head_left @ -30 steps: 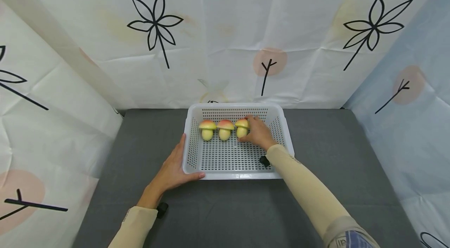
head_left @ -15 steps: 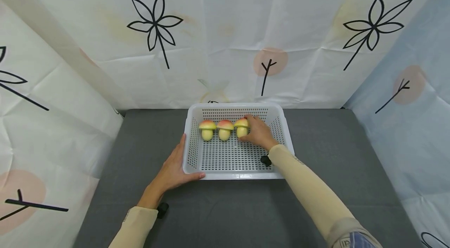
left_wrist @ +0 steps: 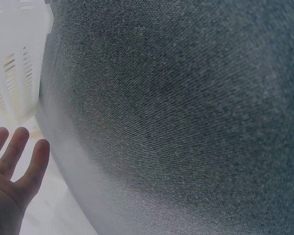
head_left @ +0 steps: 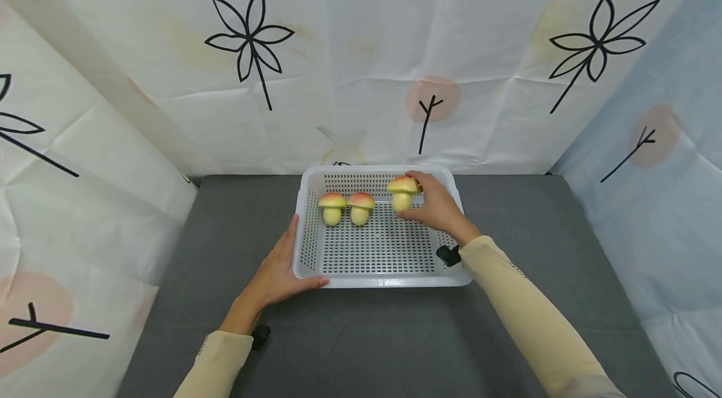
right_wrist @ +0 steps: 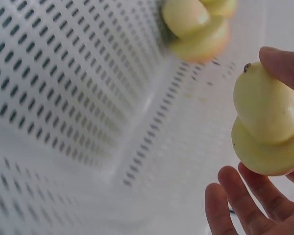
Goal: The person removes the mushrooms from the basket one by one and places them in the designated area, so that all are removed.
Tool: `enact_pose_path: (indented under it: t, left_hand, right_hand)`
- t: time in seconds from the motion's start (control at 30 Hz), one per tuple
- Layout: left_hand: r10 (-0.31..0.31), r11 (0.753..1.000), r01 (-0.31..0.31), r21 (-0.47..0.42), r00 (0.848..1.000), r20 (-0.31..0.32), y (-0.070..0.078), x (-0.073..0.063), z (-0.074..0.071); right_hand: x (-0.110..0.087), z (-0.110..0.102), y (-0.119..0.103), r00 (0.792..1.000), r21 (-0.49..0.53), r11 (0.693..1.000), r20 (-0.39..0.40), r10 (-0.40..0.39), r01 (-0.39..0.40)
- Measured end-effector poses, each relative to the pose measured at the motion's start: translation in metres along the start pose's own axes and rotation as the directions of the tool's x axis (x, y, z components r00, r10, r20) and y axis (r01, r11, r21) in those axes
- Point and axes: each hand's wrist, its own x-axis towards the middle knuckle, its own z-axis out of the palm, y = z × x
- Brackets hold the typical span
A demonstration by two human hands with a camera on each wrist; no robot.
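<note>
A white perforated plastic basket (head_left: 383, 283) sits on the grey table. Two toy mushrooms with red-yellow caps, a left mushroom (head_left: 332, 216) and a middle mushroom (head_left: 359, 216), lie side by side in it. My right hand (head_left: 439, 205) pinches a third toy mushroom (head_left: 402, 199), thumb at the stem and fingers at the cap. In the right wrist view this mushroom (right_wrist: 264, 105) is held up off the basket floor. My left hand (head_left: 276, 272) rests at the basket's front left corner, thumb along the front rim; its fingers look straight and spread in the left wrist view.
The grey tabletop (head_left: 530, 247) extends on both sides and in front of the basket. White fabric (head_left: 361, 72) with plant drawings hangs behind and along both sides. A black wrist camera (head_left: 448, 255) on the right wrist hangs over the basket's right side.
My right hand has lifted the third mushroom and moved it right and upward, away from the other two. The left hand and the basket have stayed put.
</note>
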Motion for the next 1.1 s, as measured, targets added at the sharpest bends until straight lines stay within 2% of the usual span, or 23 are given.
enact_pose_path:
  t: [0.3, 0.6, 0.87, 1.1]
  left_hand:
    - [0.002, 1.000, -0.002, -0.001, 1.000, -0.002, 0.000, 0.000, 0.001]
    - [-0.004, 1.000, 0.004, -0.005, 1.000, 0.003, 0.000, 0.001, 0.000]
    - [-0.002, 1.000, 0.002, -0.019, 1.000, 0.007, 0.000, 0.000, 0.000]
    - [0.003, 1.000, -0.003, -0.021, 1.000, 0.005, -0.001, 0.001, 0.001]
  right_hand:
    - [-0.022, -0.043, 0.017, 0.997, 0.038, 0.999, -0.063, -0.035, 0.037]
    - [-0.041, -0.075, 0.051, 0.991, 0.127, 0.992, -0.128, 0.027, -0.011]
    - [-0.052, -0.086, 0.089, 0.979, 0.221, 0.973, -0.175, 0.103, -0.063]
    - [-0.052, -0.083, 0.123, 0.974, 0.245, 0.955, -0.112, 0.197, -0.165]
